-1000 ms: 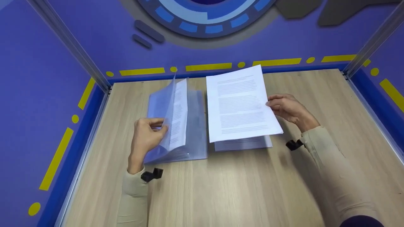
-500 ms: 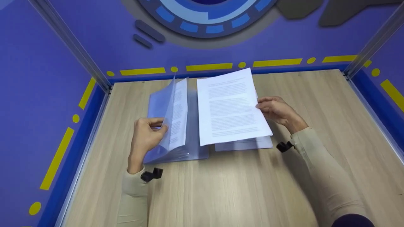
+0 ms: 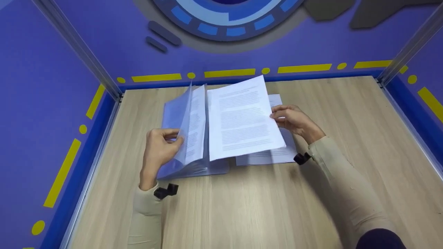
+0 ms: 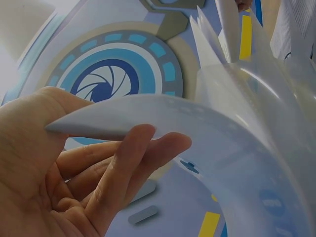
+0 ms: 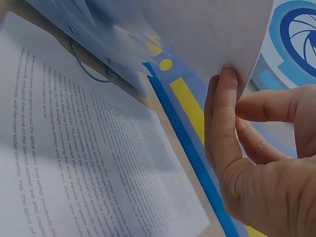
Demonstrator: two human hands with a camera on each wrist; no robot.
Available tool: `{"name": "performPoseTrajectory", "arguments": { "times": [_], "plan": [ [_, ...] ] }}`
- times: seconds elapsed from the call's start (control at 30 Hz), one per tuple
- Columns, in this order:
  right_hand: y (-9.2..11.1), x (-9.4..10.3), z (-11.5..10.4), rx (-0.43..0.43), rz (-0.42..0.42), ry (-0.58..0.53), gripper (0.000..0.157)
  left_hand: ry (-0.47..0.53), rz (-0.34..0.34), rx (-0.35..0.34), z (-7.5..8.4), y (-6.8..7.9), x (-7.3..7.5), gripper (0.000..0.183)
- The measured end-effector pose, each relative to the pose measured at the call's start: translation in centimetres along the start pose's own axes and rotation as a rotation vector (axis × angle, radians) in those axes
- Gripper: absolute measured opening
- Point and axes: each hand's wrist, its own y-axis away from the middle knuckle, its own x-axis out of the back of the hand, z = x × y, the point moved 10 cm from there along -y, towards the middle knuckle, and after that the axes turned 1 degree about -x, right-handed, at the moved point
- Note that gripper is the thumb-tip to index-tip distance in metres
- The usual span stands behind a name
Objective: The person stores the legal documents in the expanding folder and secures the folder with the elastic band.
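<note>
A translucent plastic folder (image 3: 175,116) lies on the left half of the table, its front flap lifted. My left hand (image 3: 161,148) pinches that flap's edge between thumb and fingers; in the left wrist view the plastic sheet (image 4: 207,128) bends away from the grip. Printed pages (image 3: 196,128) stand tilted behind the flap. My right hand (image 3: 294,121) pinches the right edge of a printed paper (image 3: 242,121), raised and slanted. Its left edge comes up to the folder's opening; whether it is inside, I cannot tell. Whether it is one sheet or more is unclear.
More printed paper (image 3: 266,159) lies flat on the wooden table (image 3: 242,207), partly under the raised one. A thin blue cord (image 5: 91,75) loops beside the folder in the right wrist view. Blue panels (image 3: 104,41) wall the table's back and sides.
My right hand has moved left with the printed paper, bringing it up to the folder and uncovering more of the paper on the table. The left hand has stayed on the flap.
</note>
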Motion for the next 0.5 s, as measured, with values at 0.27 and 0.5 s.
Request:
{"name": "performPoseTrajectory", "arguments": {
  "times": [0.27, 0.5],
  "plan": [
    [-1.2, -1.4, 0.4, -0.021, -0.008, 0.000, 0.011, 0.005, 0.006, -0.018, 0.2, 0.0, 0.2, 0.023],
    [-1.9, -2.6, 0.6, -0.023, -0.005, 0.014, 0.015, -0.002, -0.001, -0.010, 0.1, 0.1, 0.0, 0.024]
  ]
}}
